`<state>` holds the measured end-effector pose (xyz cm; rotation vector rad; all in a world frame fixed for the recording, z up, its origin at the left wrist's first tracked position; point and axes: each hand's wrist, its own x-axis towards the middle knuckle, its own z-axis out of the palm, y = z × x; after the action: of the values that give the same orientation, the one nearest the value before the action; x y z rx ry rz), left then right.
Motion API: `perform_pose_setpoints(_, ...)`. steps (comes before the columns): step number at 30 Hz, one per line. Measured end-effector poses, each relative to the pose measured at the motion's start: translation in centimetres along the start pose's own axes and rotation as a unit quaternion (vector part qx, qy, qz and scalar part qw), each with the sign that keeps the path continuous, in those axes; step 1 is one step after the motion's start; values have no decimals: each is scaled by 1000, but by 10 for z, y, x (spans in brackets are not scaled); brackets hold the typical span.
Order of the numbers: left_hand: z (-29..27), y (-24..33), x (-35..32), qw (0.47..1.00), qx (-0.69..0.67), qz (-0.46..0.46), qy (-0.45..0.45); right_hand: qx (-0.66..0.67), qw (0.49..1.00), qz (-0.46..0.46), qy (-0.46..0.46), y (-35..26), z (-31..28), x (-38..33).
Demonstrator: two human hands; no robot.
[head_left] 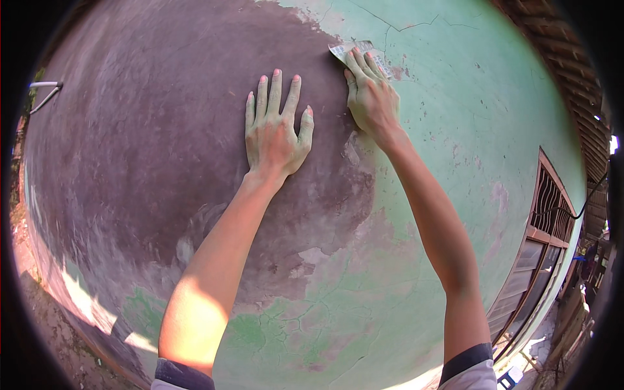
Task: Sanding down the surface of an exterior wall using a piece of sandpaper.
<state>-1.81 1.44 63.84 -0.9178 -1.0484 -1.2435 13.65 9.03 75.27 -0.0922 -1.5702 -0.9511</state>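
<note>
Against the dark, bare plaster patch of the wall, my left hand lies flat with its fingers spread and nothing in it. Higher up and to the right, my right hand presses a sheet of sandpaper onto the wall, where the dark patch meets the pale green paint. The sheet's pale, printed back shows around my fingertips, and one corner lifts from the surface. Whitish-green dust coats both hands. My fingers hide most of the sheet.
Cracks and flaking paint mark the green area. A barred window with wooden frames is at the right, below roof eaves. A black cable hangs near it. A white pipe juts out at the far left; bare ground lies below.
</note>
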Motion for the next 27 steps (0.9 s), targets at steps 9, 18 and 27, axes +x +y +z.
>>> perform_pose_setpoints(9, -3, -14, -5, 1000, -5, -1, 5, -44, 999, 14, -12, -38, -17, -76)
perform_pose_setpoints(18, 0, -17, -5, 1000, -5, 6, 10, -40, 995, 89, -4, -32, -22, -71)
perform_pose_setpoints(27, 5, -10, -2, 999, -20, 11, 27, -26, 991, 131, 17, -19, -36, -60)
